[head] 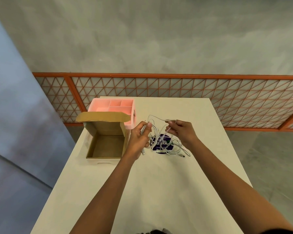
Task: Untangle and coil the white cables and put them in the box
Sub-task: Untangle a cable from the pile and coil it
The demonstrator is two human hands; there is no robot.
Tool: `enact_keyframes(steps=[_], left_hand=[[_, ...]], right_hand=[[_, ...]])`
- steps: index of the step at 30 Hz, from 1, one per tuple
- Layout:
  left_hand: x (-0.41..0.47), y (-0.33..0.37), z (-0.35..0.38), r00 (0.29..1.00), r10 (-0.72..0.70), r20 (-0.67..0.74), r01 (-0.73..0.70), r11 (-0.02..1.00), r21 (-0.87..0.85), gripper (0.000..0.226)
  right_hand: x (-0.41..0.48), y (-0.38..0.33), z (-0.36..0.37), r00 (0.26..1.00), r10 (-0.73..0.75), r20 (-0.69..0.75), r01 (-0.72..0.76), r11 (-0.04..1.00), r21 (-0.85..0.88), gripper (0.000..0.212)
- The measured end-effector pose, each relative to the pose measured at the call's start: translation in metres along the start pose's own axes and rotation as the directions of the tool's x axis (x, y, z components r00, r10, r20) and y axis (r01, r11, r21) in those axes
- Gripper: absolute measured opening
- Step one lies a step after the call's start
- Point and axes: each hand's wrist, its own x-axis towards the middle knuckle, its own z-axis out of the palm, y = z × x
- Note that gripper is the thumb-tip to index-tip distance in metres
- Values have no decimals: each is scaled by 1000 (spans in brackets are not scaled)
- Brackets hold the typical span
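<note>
A tangle of white cables (173, 146) lies on the white table (159, 183), over a round purple sticker. My left hand (139, 139) grips a few gathered loops of one cable, and a plug end hangs below the fist. My right hand (180, 130) pinches a strand of the same tangle, lifted a little above the table. An open cardboard box (107, 144) stands just left of my left hand, lid flap raised, with nothing visible inside.
A pink divided organiser tray (115, 107) stands behind the box at the table's far left. An orange lattice railing (176, 88) runs beyond the far edge. Bare tabletop stretches toward me and to the right.
</note>
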Motion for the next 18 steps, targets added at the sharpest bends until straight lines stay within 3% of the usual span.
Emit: enact_keyframes(steps=[4, 8, 10, 14, 18], left_hand=[[0, 1, 2, 1000, -4, 21, 5, 1000, -14, 30], [0, 1, 2, 999, -31, 40, 31, 999, -9, 26], [0, 1, 3, 999, -34, 19, 33, 999, 28, 22], [1, 0, 3, 998, -51, -24, 53, 996, 69, 19], [4, -7, 2, 997, -39, -59, 46, 991, 123, 21]], right_hand=[[0, -11, 16, 996, 91, 21, -93, 971, 220, 13], [-7, -10, 26, 983, 178, 39, -183, 951, 249, 10], [-10, -6, 29, 978, 203, 56, -210, 962, 177, 21], [-15, 3, 38, 985, 161, 63, -159, 987, -26, 14], [-16, 6, 41, 980, 173, 99, -156, 976, -154, 23]])
